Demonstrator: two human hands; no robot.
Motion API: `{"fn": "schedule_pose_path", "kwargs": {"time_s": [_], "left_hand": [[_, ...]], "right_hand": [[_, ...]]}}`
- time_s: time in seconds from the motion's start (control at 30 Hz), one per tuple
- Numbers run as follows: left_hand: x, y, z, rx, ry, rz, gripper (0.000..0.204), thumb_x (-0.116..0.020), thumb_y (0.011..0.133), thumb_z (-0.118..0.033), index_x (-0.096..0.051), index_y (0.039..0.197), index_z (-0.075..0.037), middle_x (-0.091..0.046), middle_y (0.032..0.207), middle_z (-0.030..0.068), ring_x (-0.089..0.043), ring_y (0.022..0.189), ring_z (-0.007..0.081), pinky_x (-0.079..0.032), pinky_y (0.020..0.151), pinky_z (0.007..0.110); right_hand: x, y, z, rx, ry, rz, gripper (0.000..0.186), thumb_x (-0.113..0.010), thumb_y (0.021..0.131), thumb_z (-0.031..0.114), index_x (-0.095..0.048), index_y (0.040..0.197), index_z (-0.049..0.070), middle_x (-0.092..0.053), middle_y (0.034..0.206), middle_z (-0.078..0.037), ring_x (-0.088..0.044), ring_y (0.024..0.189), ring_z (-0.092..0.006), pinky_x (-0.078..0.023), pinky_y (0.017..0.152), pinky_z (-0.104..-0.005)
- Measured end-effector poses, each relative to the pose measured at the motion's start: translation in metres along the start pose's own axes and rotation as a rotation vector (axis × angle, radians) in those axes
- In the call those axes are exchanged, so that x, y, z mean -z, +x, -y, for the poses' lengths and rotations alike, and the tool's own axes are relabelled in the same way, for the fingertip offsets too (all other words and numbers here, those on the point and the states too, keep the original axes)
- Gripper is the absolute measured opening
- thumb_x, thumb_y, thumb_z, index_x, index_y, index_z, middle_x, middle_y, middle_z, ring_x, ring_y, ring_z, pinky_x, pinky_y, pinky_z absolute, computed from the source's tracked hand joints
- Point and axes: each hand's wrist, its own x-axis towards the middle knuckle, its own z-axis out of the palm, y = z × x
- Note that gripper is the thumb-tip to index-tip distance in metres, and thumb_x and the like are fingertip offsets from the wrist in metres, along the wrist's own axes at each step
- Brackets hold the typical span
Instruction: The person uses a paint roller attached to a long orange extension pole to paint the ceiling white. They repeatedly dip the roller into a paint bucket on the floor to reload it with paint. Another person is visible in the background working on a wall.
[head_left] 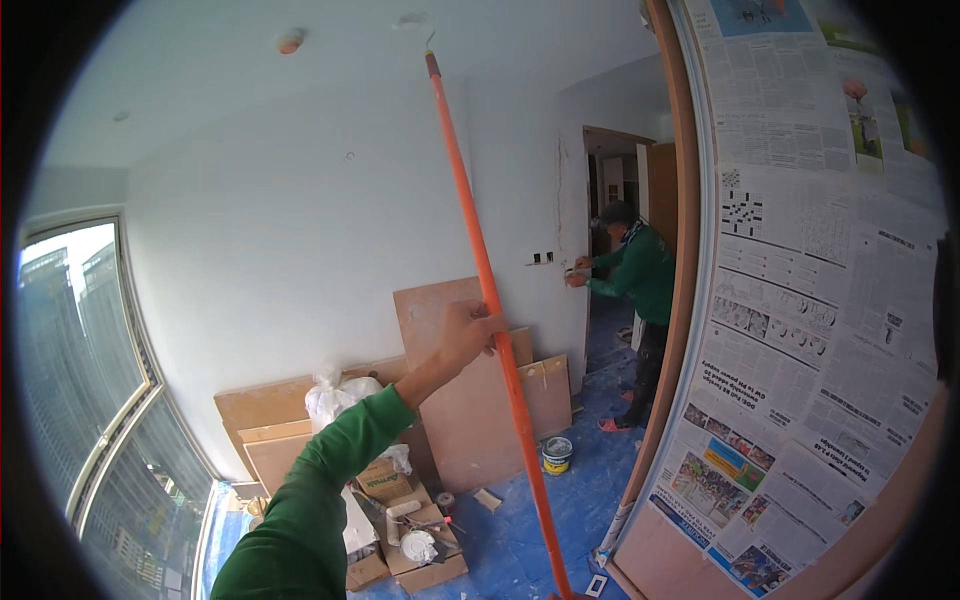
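- The person's left hand (468, 335) is closed around an orange pole (465, 200), thumb and fingers wrapped onto its middle stretch.
- Of the right hand (568, 597) only a sliver shows at the lower edge, by the pole's bottom end; whether it grips cannot be told.
- The pole stands tilted, running from the lower edge up and leftward toward the ceiling (210, 60); a bent wire (430, 40) sticks out of its top end, near a pale shape too small to make out.
- Behind the pole, brown boards (455, 430) lean against the white wall (270, 230).
- Blue sheeting (495, 550) covers the floor, with a tub (557, 455) on it to the right of the boards.
- Left of the pole's lower half, cardboard boxes (432, 577) hold loose items, a white plastic bag (335, 395) behind them.
- At the doorway, a co-worker (645, 275) in green has both hands near the wall's edge.
- Newspaper sheets (800, 300) cover a panel on the right; a window (85, 350) fills the left.
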Motion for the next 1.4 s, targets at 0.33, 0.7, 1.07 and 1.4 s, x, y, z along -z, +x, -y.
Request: {"fn": "schedule_pose_path", "kwargs": {"time_s": [0.33, 0.7, 1.07, 1.4], "left_hand": [[0.069, 0.100, 0.033, 0.018, 0.069, -0.083, 0.020, -0.063, 0.083, -0.011, -0.063, 0.089, 0.008, -0.067, 0.076, 0.0158, -0.071, 0.066, 0.0252, -0.054, 0.053, 0.031], [0.159, 0.251, 0.071, -0.121, 0.128, -0.101, 0.024, -0.064, 0.082, -0.011, -0.063, 0.091, 0.011, -0.068, 0.077, 0.0168, -0.070, 0.067, 0.0246, -0.054, 0.053, 0.031], [0.200, 0.332, 0.103, -0.192, 0.136, -0.156, 0.020, -0.063, 0.082, -0.008, -0.063, 0.086, 0.011, -0.067, 0.073, 0.0177, -0.070, 0.064, 0.0257, -0.055, 0.053, 0.032], [0.245, 0.419, 0.137, -0.115, 0.103, -0.294, 0.019, -0.066, 0.079, -0.006, -0.062, 0.085, 0.012, -0.066, 0.074, 0.0193, -0.069, 0.063, 0.0280, -0.057, 0.056, 0.035]], "right_hand": [[-0.056, 0.110, 0.049, 0.187, -0.038, -0.113, 0.035, -0.057, 0.094, 0.035, -0.060, 0.079, 0.004, -0.055, 0.064, -0.019, -0.051, 0.058, -0.0349, -0.040, 0.056, -0.0446], [-0.137, 0.303, 0.127, 0.219, -0.005, -0.170, 0.042, -0.054, 0.096, 0.040, -0.059, 0.077, 0.003, -0.055, 0.066, -0.023, -0.052, 0.059, -0.0396, -0.040, 0.056, -0.0452], [-0.178, 0.392, 0.162, 0.200, 0.081, -0.199, 0.040, -0.059, 0.094, 0.038, -0.063, 0.082, 0.000, -0.054, 0.064, -0.020, -0.045, 0.057, -0.0289, -0.041, 0.056, -0.0402], [-0.212, 0.481, 0.211, 0.221, 0.083, -0.176, 0.055, -0.061, 0.089, 0.051, -0.060, 0.070, 0.000, -0.057, 0.060, -0.017, -0.059, 0.059, -0.0330, -0.043, 0.058, -0.0414]]}}
